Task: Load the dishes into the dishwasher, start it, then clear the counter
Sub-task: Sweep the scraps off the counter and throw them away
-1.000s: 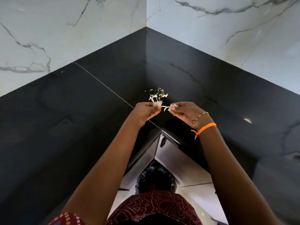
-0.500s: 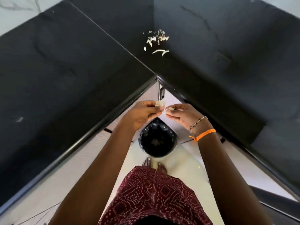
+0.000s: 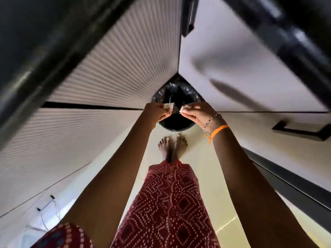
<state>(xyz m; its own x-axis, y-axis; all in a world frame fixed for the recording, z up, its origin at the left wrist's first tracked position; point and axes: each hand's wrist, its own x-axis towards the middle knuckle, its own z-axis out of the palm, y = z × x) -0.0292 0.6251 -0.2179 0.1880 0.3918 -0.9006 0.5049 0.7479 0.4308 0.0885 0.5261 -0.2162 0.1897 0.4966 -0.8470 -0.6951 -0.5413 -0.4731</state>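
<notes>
While motion blur smears the cabinet fronts [image 3: 114,56], the left hand [image 3: 156,111] and right hand [image 3: 196,112] each pinch pale scraps [image 3: 168,106]. Both hands partly hide the black-lined bin [image 3: 176,97] below them.

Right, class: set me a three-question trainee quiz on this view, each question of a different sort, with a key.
1. True or false: both hands hold pale scraps.
2. The left hand and right hand are above which thing? A) a sink B) the black-lined bin C) a plate
3. Fill in: an orange band sits on the ___ wrist.

Key: 1 true; 2 B; 3 right.
</notes>
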